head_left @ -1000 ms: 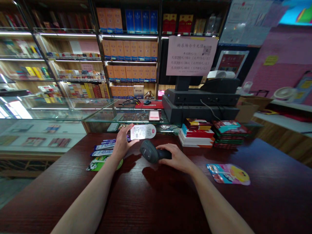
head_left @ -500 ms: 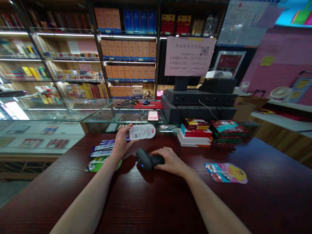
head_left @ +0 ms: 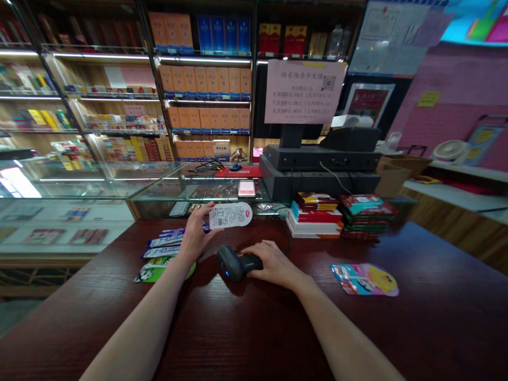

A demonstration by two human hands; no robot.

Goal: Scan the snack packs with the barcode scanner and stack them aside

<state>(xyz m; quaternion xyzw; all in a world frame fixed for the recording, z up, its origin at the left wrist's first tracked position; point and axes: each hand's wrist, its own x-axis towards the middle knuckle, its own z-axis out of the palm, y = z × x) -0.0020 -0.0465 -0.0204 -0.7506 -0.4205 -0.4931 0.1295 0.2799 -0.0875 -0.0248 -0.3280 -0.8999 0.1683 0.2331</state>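
My left hand (head_left: 197, 231) is closed on one end of a flat white-backed package (head_left: 231, 216) with a rounded end. Small print, a barcode and a red logo face me. Wrapped around the handle of a black barcode scanner (head_left: 230, 263) is my right hand (head_left: 271, 262); a blue light glows on the scanner's head, just above the table. Partly behind my left wrist lie a green package with a panda picture (head_left: 159, 267) and several purple-and-white stick packs (head_left: 164, 244). A colourful lollipop-shaped package (head_left: 364, 279) lies to the right of my right hand.
Stacks of red-and-white boxes (head_left: 313, 225) and dark red-green packets (head_left: 365, 214) stand at the table's back edge. Behind them sits a black cash register (head_left: 321, 169) with a paper sign (head_left: 305, 92). A glass counter (head_left: 190, 190) borders the dark wooden table (head_left: 246, 338).
The view has shifted slightly, so everything sits a little further left. Both hands keep their holds on the package and the scanner; the scanner's head has turned slightly.
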